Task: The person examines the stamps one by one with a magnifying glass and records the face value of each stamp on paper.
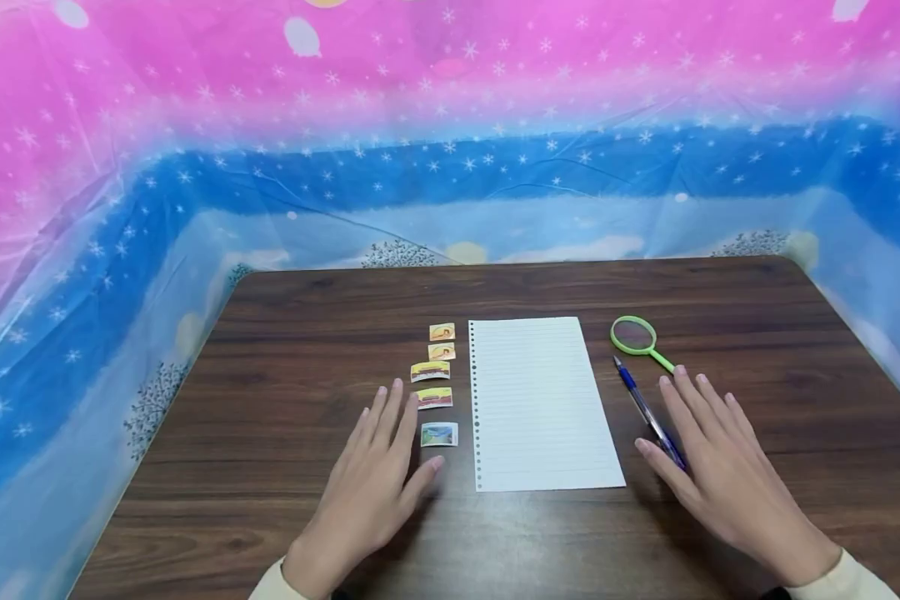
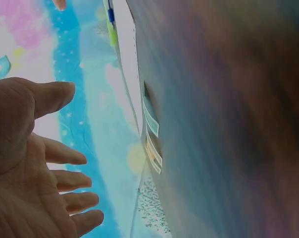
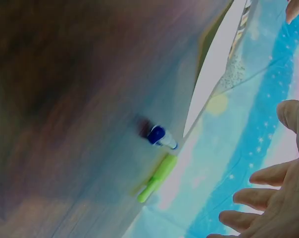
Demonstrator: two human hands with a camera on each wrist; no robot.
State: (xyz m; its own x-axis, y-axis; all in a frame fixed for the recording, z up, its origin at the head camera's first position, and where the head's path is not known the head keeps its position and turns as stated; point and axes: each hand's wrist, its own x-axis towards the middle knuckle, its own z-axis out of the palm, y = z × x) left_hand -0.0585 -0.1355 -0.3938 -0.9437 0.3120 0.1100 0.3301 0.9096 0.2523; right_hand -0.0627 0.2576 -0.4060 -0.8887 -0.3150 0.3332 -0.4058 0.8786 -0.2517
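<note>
Both hands are held palm down with straight fingers, and neither holds anything. My left hand [image 1: 371,483] is nearest a column of several small stamps [image 1: 439,434], the front one with a blue-green picture and others yellow or orange. Between the hands lies a white lined sheet of paper [image 1: 543,408] with punched holes along its left edge. On the right, my right hand [image 1: 727,475] is beside a blue pen [image 1: 648,412], partly covering its near end from the head view. A green magnifying glass [image 1: 633,335] lies beyond the pen, its handle reaching toward the right fingertips.
The things lie flat on a dark wood-grain table [image 1: 270,375] with rounded far corners. A pink and blue snowflake-patterned cloth [image 1: 495,150] hangs around the table's back and sides.
</note>
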